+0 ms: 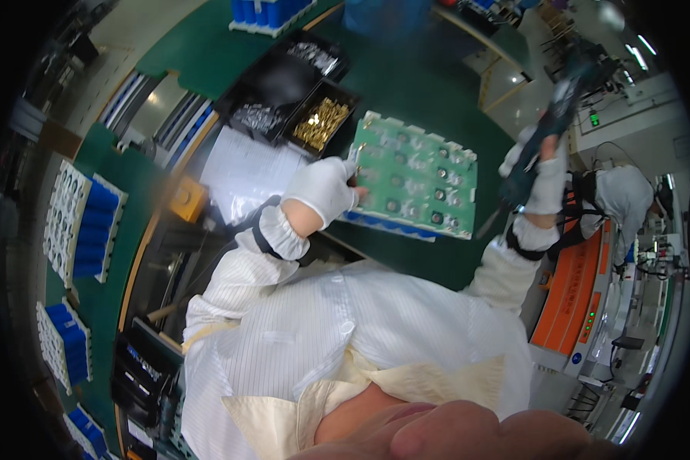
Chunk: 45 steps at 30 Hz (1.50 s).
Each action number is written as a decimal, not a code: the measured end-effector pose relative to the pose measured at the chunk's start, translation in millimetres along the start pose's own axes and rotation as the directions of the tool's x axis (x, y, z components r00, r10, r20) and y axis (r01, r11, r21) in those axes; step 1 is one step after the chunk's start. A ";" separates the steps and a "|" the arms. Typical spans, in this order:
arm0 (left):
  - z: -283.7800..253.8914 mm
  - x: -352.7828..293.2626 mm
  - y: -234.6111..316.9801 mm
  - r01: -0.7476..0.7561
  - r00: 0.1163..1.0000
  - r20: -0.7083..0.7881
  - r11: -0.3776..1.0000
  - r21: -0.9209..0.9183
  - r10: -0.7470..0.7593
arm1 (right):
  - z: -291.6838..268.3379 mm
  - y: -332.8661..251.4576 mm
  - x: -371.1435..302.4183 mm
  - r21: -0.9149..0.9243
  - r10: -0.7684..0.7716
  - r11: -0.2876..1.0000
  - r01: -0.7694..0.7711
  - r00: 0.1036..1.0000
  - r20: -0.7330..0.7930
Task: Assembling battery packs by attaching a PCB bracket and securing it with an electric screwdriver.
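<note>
A battery pack lies on the green table in front of me, a see-through green plate with round openings on top and blue cells at its near side. My left hand, in a white glove with bare fingertips, is closed at the pack's left edge. Its fingertips rest at the plate's edge; whether they also pinch something small is hidden. To the right of the pack, my right hand, gloved likewise, grips a dark power screwdriver. The tool is tilted and blurred, its thin bit pointing down beside the pack's right edge, apart from it.
Black bins hold brass-coloured parts and silver screws beyond my left hand. White papers lie beside them. More blue cell packs stand at the left. An orange machine and another person are at the right.
</note>
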State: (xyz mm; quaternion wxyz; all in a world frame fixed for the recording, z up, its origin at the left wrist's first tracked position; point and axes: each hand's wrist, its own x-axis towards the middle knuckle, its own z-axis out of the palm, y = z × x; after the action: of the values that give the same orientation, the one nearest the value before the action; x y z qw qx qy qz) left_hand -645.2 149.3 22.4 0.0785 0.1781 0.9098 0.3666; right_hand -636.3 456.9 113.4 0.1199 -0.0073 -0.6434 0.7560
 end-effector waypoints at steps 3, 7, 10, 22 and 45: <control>-1.7 7.9 10.7 -0.044 0.978 0.206 0.964 0.261 -0.011 | -52.7 44.9 -28.5 -0.389 0.097 0.901 -0.191 0.964 -0.248; 4.7 20.4 6.5 -0.211 0.933 0.351 0.907 0.363 0.077 | -116.6 134.8 -72.1 -0.607 0.178 0.673 -0.423 0.889 -0.423; -10.0 18.9 24.8 -0.107 0.944 0.330 0.925 0.365 -0.021 | -130.2 175.1 -94.9 -0.727 0.162 0.431 -0.535 0.838 -0.521; -11.1 22.1 45.3 -0.036 0.940 0.307 0.849 0.527 -0.150 | -92.6 167.6 -109.6 -0.805 0.313 0.138 -0.577 0.797 -0.517; 11.3 39.2 3.2 -0.153 0.988 0.097 0.823 0.547 0.119 | -2.8 46.4 -30.0 -0.790 -0.523 0.478 0.383 0.847 0.094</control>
State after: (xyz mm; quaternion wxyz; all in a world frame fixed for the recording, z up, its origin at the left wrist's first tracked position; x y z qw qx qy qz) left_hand -677.4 173.6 16.1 0.0237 0.2682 0.9591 0.0873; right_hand -614.7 447.3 63.3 0.3509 0.0511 -0.8735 0.3337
